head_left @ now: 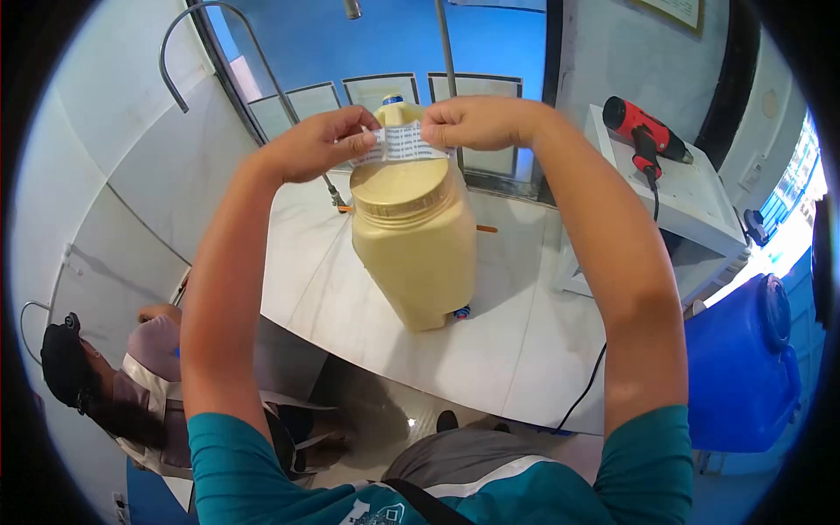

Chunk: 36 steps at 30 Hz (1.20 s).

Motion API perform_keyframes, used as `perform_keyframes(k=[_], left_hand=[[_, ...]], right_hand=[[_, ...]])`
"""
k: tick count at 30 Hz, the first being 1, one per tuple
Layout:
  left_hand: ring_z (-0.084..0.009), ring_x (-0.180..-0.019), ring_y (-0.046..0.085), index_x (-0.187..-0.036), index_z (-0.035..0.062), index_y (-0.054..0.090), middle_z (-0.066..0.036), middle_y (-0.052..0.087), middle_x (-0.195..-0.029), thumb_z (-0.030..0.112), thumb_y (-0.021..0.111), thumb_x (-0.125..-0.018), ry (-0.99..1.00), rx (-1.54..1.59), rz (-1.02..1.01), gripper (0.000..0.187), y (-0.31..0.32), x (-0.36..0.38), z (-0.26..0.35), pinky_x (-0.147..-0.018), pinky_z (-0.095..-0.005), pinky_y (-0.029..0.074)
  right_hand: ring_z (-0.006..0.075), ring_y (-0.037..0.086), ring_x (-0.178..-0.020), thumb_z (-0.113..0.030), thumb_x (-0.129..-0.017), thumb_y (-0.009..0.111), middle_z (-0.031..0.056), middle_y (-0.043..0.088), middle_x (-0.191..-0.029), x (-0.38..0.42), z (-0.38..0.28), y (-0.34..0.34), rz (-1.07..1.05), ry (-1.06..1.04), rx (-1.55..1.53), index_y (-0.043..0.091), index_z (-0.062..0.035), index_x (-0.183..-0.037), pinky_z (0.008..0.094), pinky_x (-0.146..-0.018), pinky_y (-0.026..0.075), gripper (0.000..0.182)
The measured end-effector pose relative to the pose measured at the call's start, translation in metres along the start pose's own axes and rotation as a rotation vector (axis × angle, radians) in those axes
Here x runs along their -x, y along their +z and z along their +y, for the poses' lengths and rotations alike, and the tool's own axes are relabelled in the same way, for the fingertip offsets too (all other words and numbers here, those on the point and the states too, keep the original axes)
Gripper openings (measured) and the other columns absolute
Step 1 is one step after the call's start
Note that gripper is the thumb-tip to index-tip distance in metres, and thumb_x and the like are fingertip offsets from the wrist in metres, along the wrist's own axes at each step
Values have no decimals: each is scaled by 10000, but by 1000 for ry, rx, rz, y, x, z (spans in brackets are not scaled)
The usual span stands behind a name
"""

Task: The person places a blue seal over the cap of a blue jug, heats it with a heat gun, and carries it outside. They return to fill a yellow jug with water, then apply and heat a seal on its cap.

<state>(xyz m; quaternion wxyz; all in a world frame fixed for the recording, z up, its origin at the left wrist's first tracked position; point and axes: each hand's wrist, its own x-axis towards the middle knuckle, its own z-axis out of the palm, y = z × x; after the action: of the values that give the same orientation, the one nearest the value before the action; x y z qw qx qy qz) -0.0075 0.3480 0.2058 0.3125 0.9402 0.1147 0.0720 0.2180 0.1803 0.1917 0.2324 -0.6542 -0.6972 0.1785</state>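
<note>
A large cream plastic container (pixel 416 254) stands upright on the white tiled counter (pixel 315 280), its round lid (pixel 401 185) on top. Just behind the lid, a printed white strip (pixel 404 143) is stretched between my two hands. My left hand (pixel 328 143) pinches its left end between thumb and fingers. At the other end, my right hand (pixel 459 122) pinches the strip too. Behind the strip shows the top of another yellowish container with a blue cap (pixel 393 100). A small blue and red piece (pixel 462 312) is at the container's base.
A red heat gun (pixel 643 136) lies on a white shelf unit (pixel 678 188) at the right, its cord hanging down. Below it is a blue barrel (pixel 744 367). A person in a black cap (pixel 66 359) is at the lower left. A curved metal faucet (pixel 254 31) rises behind the counter.
</note>
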Motion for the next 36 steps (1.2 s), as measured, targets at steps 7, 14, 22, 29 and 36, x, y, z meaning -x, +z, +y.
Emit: perform_keyframes(k=[7,14,22,29,36], left_hand=[[-138,-1015,553,-1138,53,600,-10,625,-1051,228,664,-972,102,-16,-76,249,5,40,19,-935,-329,458],[-240,-1035,594,-1112,35,609,-92,635,-1089,119,686,-913,212,-278,3,229,16,64,36,-947,-358,480],[-342,-1295,484,-1287,29,534,-175,501,-1390,233,781,-833,377,-530,424,556,68,81,15,-1060,-430,422],[-379,-1380,417,-1533,-65,-73,-337,263,-1507,492,843,-771,131,399,641,1315,125,42,15,-1071,-417,452],[-373,-1344,470,-1519,-55,-125,-320,348,-1474,514,894,-689,135,328,694,1432,131,38,6,-1074,-426,457]], right_hand=[[127,565,-961,-395,-1021,564,-4,661,-1021,12,-16,5,-113,-74,-134,668,-97,-1099,312,-875,456,325],[195,600,-966,-345,-958,655,51,682,-985,41,-46,14,-19,-132,117,687,-113,-1019,358,-904,454,242],[321,508,-1231,-407,-827,788,132,559,-1282,50,-26,53,336,-327,323,576,-130,-1282,419,-1094,360,573],[323,371,-1441,-545,-743,843,229,430,-1511,28,14,89,346,-138,-603,320,27,-1511,400,-1173,322,1092],[343,334,-1463,-606,-723,829,241,428,-1509,40,14,113,436,-172,-651,337,12,-1514,421,-1173,311,1118]])
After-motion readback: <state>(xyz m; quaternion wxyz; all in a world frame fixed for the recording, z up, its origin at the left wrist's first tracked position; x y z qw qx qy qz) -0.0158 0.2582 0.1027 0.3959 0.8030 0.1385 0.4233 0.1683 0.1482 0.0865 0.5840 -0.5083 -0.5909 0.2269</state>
